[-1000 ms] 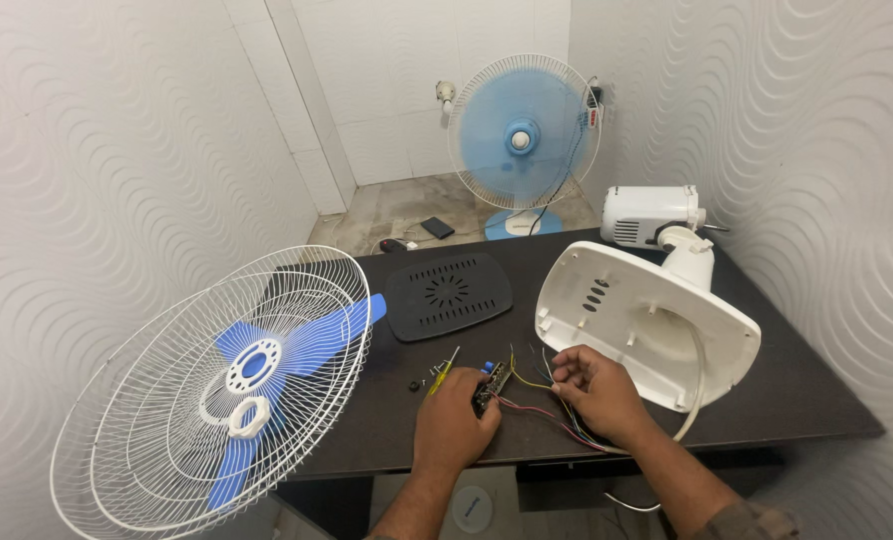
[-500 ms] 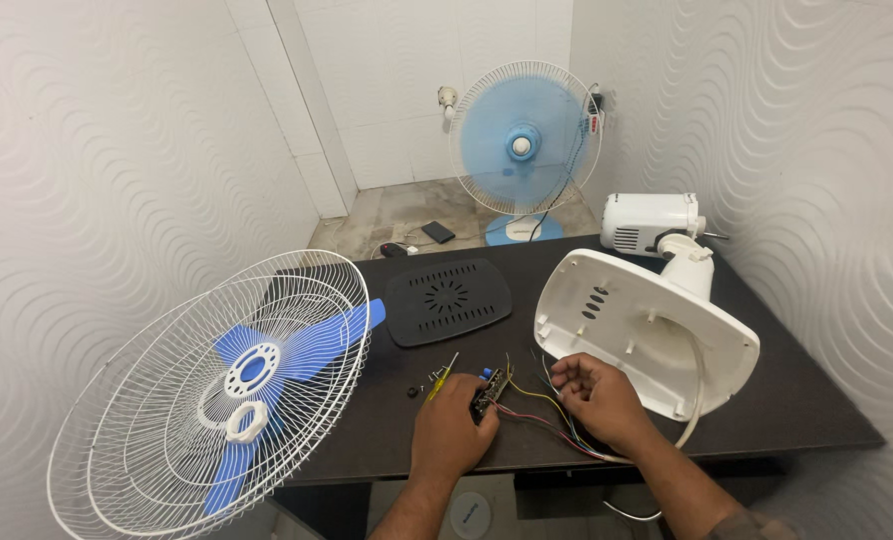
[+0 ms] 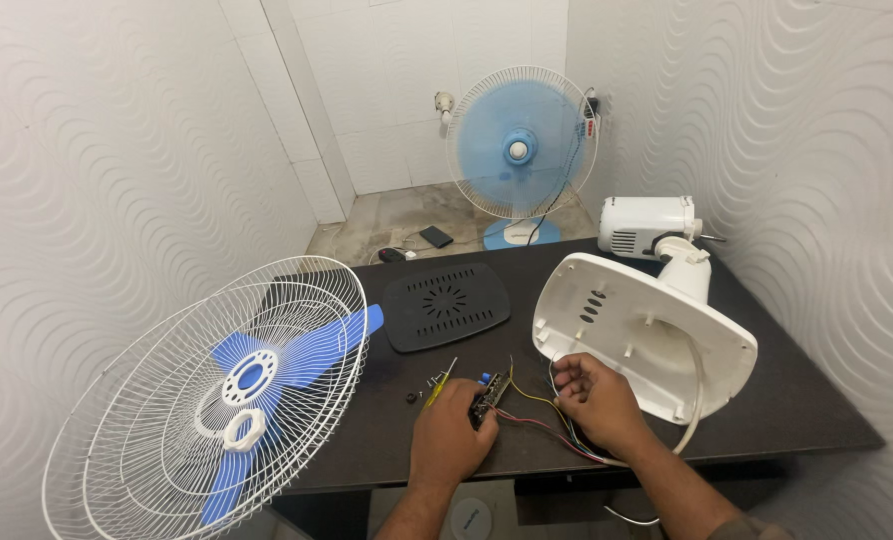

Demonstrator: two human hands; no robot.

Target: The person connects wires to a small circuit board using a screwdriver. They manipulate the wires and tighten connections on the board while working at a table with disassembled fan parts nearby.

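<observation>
**Fan stripped down, wiring in hand**

From the head camera, looking down at the dark table [image 3: 787,400]: the fan is well apart already. The white wire guard [image 3: 207,400] lies off the left edge of the table with the blue blade [image 3: 297,355] and a white locking ring [image 3: 244,428] resting inside it. The dark vented cover plate [image 3: 447,305] has been taken off and sits flat in the middle of the table. The white fan base [image 3: 647,345] is tipped on its side so its hollow underside faces the person, and the white motor housing [image 3: 647,225] sits behind it at the far edge.

The work in hand is the electrics. The left hand [image 3: 452,435] is closed around a small switch board [image 3: 489,398] just in front of the base — fingers pressed together on it. The right hand [image 3: 597,400] pinches the coloured wires [image 3: 542,420] that run from the board toward the base; the fingertips are drawn together on them. A yellow-handled screwdriver [image 3: 439,385] and a few loose screws [image 3: 417,385] lie just beside the left hand.

My reading — dismantling looks finished; whatever is being done to the wiring is midway, and all of the refitting remains.

A second, whole blue fan [image 3: 520,150] stands on the floor beyond the table.
</observation>
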